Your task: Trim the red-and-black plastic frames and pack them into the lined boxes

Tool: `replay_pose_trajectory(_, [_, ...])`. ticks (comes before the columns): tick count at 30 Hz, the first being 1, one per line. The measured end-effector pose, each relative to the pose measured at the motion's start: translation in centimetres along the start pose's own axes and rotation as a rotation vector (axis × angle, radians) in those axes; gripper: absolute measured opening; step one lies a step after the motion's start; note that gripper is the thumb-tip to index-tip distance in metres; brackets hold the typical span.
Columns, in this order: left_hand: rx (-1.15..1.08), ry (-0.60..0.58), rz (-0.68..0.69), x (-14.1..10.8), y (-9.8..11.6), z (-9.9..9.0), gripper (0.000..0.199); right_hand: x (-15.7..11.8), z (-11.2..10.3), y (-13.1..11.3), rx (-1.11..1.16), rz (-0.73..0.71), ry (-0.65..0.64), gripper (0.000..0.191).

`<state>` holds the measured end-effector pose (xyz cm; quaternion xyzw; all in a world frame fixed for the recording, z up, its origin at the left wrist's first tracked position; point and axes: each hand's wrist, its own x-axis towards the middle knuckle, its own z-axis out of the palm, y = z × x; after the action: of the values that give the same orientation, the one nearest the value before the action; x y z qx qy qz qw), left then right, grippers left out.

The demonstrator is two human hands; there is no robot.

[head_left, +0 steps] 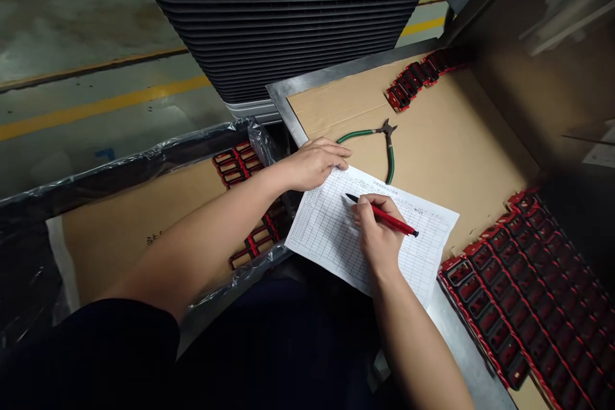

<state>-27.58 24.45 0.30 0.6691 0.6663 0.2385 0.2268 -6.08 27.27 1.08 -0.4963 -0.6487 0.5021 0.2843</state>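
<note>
A printed form (331,230) with a grid of rows and columns lies at the near edge of the work table, partly jutting over it. My left hand (319,163) rests on its upper left corner, fingers stretched out and lying flat. Between the fingers of my right hand (382,234) is a red pen (396,223) with a black tip, held over the middle of the sheet; whether the tip touches the paper I cannot tell. Just beyond the form lie side cutters (390,150) with green handles spread apart.
Many red-and-black frame parts (519,282) stand in rows at right; a shorter row (413,80) sits at the back. Cardboard (461,141) covers the metal-edged table. At left, a plastic-lined bin (120,173) holds more such frames (254,246). A black louvred panel (298,13) rises behind.
</note>
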Motion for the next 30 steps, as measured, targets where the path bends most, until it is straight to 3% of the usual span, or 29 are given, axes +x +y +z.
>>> replay_pose_trajectory(3, [-0.007,-0.013,-0.007,0.04,0.01,-0.11,0.043,0.19,0.24,-0.23,0.004,-0.021,0.053,0.024])
replay_pose_trajectory(8, [-0.024,-0.042,-0.011,0.19,-0.09,-0.36,0.044,0.48,0.27,-0.55,-0.089,-0.183,0.113,0.018])
replay_pose_trajectory(20, [-0.013,-0.043,-0.019,0.29,-0.2,-0.01,0.042,0.32,0.33,-0.43,-0.194,-0.097,0.107,0.024])
replay_pose_trajectory(30, [-0.034,-0.052,-0.029,0.21,-0.2,-0.06,0.043,0.34,0.41,-0.5,-0.218,-0.112,0.113,0.023])
